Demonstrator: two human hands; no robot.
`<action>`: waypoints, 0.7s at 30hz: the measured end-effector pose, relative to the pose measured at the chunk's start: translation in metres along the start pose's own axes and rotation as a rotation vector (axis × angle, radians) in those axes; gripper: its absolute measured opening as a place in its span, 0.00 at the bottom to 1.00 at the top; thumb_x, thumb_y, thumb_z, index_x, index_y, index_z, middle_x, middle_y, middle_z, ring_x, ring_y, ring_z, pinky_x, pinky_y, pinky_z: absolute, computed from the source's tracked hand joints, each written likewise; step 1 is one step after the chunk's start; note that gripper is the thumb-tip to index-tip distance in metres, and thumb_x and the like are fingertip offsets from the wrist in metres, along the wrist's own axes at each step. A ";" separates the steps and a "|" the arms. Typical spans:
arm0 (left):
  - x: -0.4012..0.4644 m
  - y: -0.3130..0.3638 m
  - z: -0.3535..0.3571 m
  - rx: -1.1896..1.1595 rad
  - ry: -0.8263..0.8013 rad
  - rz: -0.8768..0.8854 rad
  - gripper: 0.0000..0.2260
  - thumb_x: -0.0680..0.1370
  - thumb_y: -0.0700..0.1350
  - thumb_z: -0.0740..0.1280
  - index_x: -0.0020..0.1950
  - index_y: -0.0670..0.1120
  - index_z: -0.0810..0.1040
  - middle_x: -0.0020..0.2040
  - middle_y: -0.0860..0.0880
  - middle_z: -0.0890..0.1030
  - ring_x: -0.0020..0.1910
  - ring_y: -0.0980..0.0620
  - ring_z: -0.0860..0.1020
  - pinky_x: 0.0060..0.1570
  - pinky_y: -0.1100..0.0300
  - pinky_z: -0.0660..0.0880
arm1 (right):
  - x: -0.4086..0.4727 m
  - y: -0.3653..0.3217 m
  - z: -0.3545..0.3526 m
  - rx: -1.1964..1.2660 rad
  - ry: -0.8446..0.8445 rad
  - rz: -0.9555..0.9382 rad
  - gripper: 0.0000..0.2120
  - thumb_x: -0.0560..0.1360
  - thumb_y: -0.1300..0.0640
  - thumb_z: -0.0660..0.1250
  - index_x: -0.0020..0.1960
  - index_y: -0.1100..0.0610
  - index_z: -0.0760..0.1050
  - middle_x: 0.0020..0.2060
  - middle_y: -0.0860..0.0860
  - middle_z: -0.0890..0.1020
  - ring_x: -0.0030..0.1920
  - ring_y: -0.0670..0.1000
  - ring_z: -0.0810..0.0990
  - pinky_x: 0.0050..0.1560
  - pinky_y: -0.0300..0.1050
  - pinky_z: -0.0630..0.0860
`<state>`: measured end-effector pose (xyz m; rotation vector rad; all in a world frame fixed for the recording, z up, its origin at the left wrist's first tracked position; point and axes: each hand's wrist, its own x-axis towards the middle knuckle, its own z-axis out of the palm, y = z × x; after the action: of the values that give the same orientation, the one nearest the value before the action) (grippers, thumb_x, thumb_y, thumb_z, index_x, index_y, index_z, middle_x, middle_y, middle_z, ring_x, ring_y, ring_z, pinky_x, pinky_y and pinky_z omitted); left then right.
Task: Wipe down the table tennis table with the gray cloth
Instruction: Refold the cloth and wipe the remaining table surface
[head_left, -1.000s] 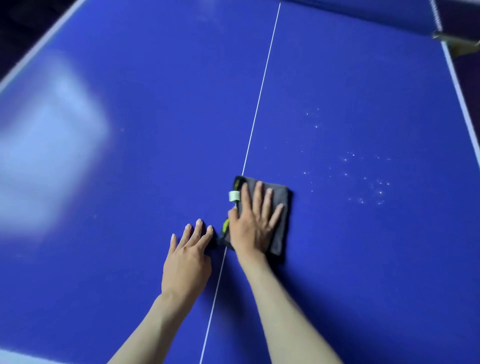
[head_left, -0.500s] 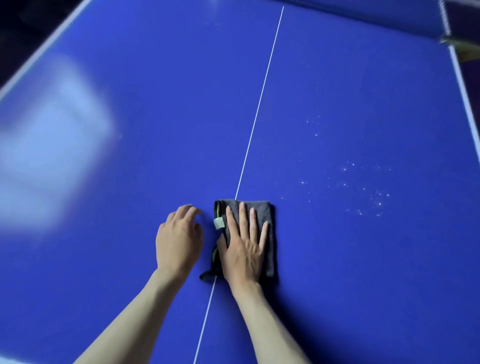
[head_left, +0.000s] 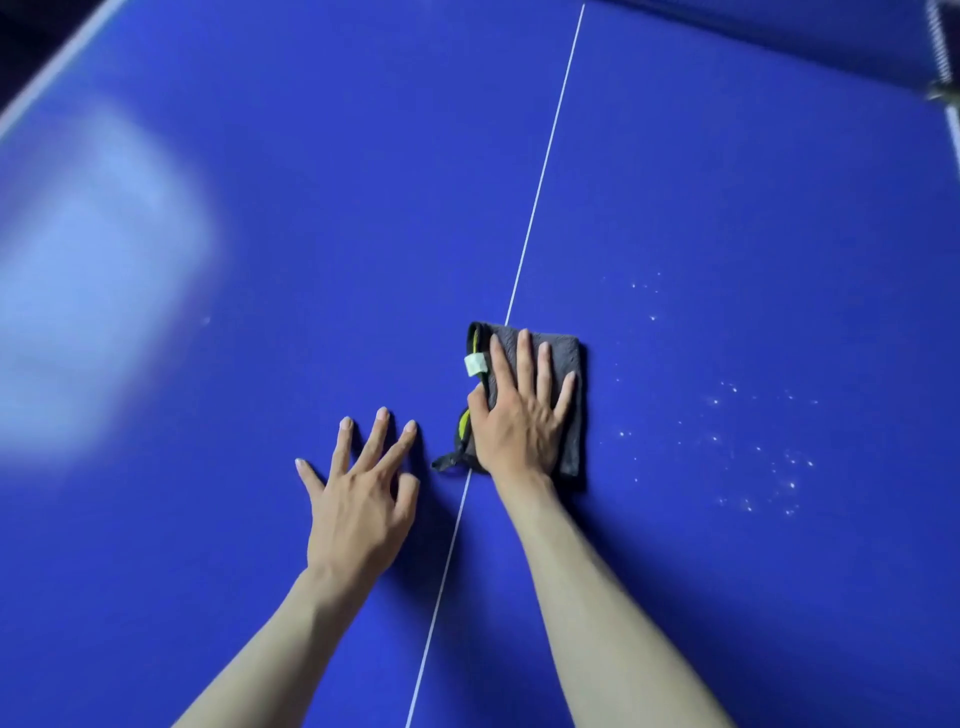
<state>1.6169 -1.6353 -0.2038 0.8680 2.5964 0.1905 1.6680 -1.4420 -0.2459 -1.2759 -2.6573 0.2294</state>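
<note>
Since half a second ago: cloth pushed farther out, left hand uncurled. Now right hand flat, fingers straight, pressing cloth onto blue worktop, across the white line. Left hand splayed wide, holding nothing, just left of cloth, apart from it. White specks right of right hand, near cloth.

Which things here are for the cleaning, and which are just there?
For the job:
folded gray cloth
blue table tennis table
right hand
white specks

Just there:
left hand
net post
</note>
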 end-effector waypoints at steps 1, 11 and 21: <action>0.000 0.000 0.000 -0.001 -0.006 -0.005 0.27 0.79 0.53 0.50 0.80 0.63 0.59 0.82 0.58 0.58 0.81 0.44 0.53 0.68 0.25 0.57 | 0.017 0.000 0.001 0.004 0.007 0.012 0.31 0.78 0.40 0.55 0.81 0.41 0.62 0.83 0.47 0.60 0.82 0.53 0.58 0.80 0.67 0.48; 0.004 0.005 -0.011 -0.048 -0.051 -0.019 0.26 0.79 0.53 0.52 0.78 0.62 0.63 0.80 0.61 0.59 0.80 0.47 0.53 0.66 0.25 0.58 | 0.061 0.001 0.005 0.007 0.014 0.032 0.31 0.78 0.42 0.56 0.81 0.43 0.64 0.82 0.48 0.61 0.82 0.54 0.58 0.80 0.66 0.49; 0.001 0.009 -0.011 0.019 -0.062 -0.026 0.24 0.81 0.54 0.57 0.78 0.60 0.61 0.81 0.59 0.55 0.80 0.46 0.50 0.66 0.29 0.60 | -0.081 0.027 -0.023 -0.081 -0.040 -0.023 0.32 0.78 0.41 0.57 0.82 0.43 0.60 0.83 0.49 0.60 0.82 0.55 0.59 0.81 0.65 0.50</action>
<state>1.6167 -1.6271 -0.1924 0.8324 2.5541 0.1301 1.7432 -1.4880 -0.2378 -1.2759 -2.7400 0.1470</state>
